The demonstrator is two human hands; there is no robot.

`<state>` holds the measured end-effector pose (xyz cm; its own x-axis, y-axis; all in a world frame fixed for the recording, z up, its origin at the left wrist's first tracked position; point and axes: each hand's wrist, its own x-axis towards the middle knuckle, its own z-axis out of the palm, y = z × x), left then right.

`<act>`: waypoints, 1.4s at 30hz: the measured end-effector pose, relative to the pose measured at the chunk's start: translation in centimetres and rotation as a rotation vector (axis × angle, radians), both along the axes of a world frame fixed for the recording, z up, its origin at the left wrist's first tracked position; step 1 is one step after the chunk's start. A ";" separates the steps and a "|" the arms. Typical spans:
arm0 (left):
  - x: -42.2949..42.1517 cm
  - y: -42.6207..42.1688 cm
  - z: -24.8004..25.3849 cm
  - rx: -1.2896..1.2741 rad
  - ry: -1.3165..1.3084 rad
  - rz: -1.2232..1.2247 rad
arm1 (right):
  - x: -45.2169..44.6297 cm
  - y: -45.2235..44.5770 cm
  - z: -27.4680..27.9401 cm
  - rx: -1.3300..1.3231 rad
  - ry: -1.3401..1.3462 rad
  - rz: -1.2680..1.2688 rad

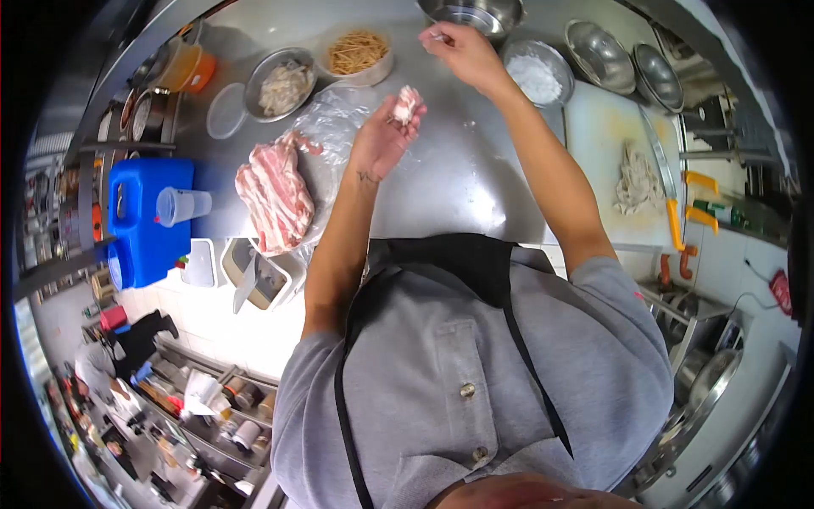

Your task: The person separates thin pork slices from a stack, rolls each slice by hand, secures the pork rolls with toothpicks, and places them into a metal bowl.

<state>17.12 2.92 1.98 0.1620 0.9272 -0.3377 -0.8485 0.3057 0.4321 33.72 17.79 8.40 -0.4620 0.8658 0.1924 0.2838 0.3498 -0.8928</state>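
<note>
Hands apart over steel table (pixel 458 182). Left hand (pixel 388 137), palm up, cups small meat piece (pixel 407 103). Right hand (pixel 464 53), fingers bent, near metal bowl (pixel 498 17); from here, cannot tell whether it grips anything. Nearby, raw meat slab (pixel 275 195) on clear plastic wrap (pixel 339 119). Farther out: tub of thin sticks (pixel 365 78), bowl of white powder (pixel 565 83), cutting board (pixel 585 170), yellow-handled knife (pixel 661 161), blue jug (pixel 148 225).

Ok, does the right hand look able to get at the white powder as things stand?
Likely yes: the white powder sits in an uncovered bowl close beside the right hand, and nothing but the bowl's rim seems to stand between them.
</note>
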 end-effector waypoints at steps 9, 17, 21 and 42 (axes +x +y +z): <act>-0.8 -8.2 2.3 0.004 0.282 0.157 | -15.2 6.6 -1.7 0.371 -0.569 0.324; -0.7 -11.1 3.9 0.004 0.351 0.281 | -19.7 6.5 -3.1 0.392 -0.791 0.244; -1.0 -11.1 3.9 -0.020 0.410 0.341 | -19.4 7.4 -4.0 0.444 -0.708 0.297; 0.3 -6.2 6.5 0.086 0.449 0.358 | -2.2 -8.4 6.4 0.474 0.162 0.480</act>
<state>17.44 -3.25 8.49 -0.3083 0.9251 -0.2219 -0.6205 -0.0187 0.7840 31.47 9.44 14.77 -0.7062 0.3786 0.5983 -0.1239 0.7659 -0.6309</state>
